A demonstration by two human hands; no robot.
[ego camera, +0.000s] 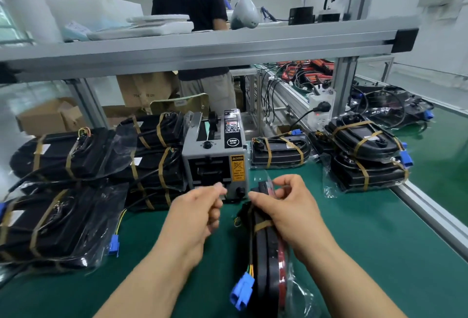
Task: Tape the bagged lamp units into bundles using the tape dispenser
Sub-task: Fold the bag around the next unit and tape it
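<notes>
On our green bench (379,241), taped bundles (63,155) flank the tape dispenser (214,158). Nearer, the bagged lamp units (268,267) stand on edge. Our right hand (286,208) grips their far end, while our left hand (195,213) curls by the dispenser's outlet — whether it holds anything we cannot tell.

green mat (379,229), grey dispenser (202,155), blue connector (241,289)

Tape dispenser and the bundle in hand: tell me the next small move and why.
Probably draw a strip from the tape dispenser with the left hand, whose curled fingers sit at its outlet; whether they already pinch tape is blurred. The right hand grips the upright bundle, which shows only one tape band, while the finished bundles nearby carry two.
</notes>
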